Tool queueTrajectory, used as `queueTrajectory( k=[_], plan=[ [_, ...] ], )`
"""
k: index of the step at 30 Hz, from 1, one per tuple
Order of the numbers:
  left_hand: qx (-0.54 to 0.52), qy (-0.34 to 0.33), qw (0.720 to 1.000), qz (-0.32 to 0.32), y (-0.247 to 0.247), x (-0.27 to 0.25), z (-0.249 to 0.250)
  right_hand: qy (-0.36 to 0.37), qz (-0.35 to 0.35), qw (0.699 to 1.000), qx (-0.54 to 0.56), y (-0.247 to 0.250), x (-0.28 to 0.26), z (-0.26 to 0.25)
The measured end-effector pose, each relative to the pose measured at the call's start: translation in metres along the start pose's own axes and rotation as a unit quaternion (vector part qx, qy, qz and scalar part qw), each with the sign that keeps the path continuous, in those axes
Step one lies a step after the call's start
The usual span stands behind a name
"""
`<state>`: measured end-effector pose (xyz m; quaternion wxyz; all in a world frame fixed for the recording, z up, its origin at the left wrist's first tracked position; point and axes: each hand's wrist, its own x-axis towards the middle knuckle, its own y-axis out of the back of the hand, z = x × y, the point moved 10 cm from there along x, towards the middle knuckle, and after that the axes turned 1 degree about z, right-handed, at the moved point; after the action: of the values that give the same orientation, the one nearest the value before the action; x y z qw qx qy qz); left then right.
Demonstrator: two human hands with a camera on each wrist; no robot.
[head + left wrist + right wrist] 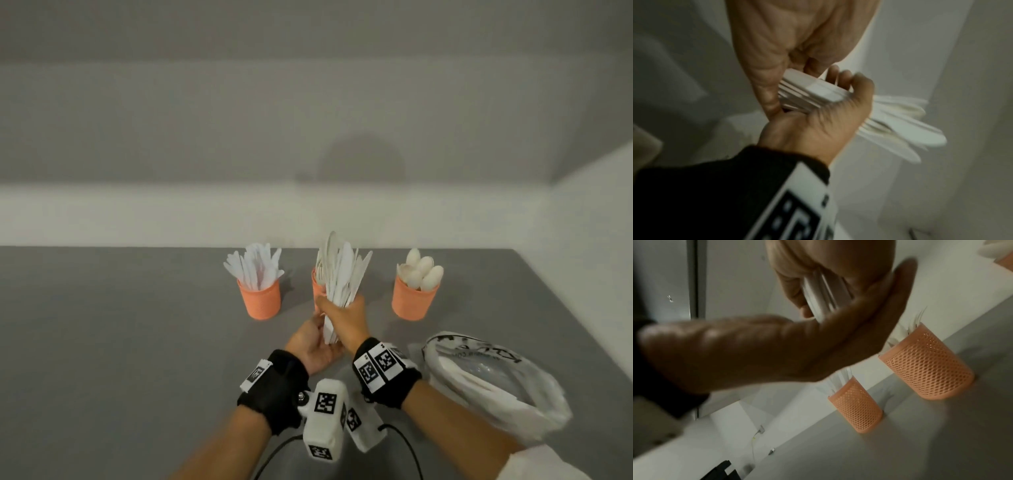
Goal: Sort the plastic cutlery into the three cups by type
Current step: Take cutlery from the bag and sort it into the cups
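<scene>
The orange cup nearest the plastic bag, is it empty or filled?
Filled: white spoons stand upright in the cup, their bowls above its rim.

The right hand (346,318) grips a cutlery bundle (342,274) upright just before the middle cup (318,289), the left hand (313,346) against its handle ends. A left cup (259,301) and a right cup (414,299) flank that cup; a bag (493,380) lies nearer, rightward.

We saw a grey table (120,342) carrying three orange mesh cups, upright in a row and well apart. The left cup (259,301) was filled with white cutlery (255,270). The middle cup (317,291) was mostly hidden from us. The right cup (414,303) held spoons (423,270), bowls up. Nearer us, on the table's right side, lay a crumpled white plastic bag (496,383).
</scene>
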<state>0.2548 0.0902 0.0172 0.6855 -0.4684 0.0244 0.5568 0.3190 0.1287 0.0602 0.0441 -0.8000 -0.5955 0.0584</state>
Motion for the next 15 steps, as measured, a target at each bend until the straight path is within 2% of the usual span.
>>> queueTrajectory(
  k=[2, 5, 8, 11, 15],
  plan=[
    [0.071, 0.014, 0.997, -0.014, 0.005, -0.002, -0.003, -0.004, 0.008, 1.0, -0.022, -0.003, 0.004, 0.005],
    [0.159, -0.015, 0.986, -0.045, 0.014, 0.001, 0.005, -0.006, 0.008, 1.0, -0.03, -0.006, 0.011, 0.002],
    [0.226, -0.045, 0.969, -0.092, 0.009, -0.001, 0.02, -0.004, -0.04, 0.998, -0.055, -0.019, 0.012, -0.003],
    [0.335, -0.081, 0.937, -0.061, 0.01, 0.0, 0.031, 0.008, -0.113, 0.991, -0.075, -0.039, 0.006, -0.006],
    [0.408, -0.103, 0.907, -0.031, 0.015, 0.0, 0.04, -0.01, -0.198, 0.977, -0.081, -0.056, 0.001, -0.006]
  ],
)
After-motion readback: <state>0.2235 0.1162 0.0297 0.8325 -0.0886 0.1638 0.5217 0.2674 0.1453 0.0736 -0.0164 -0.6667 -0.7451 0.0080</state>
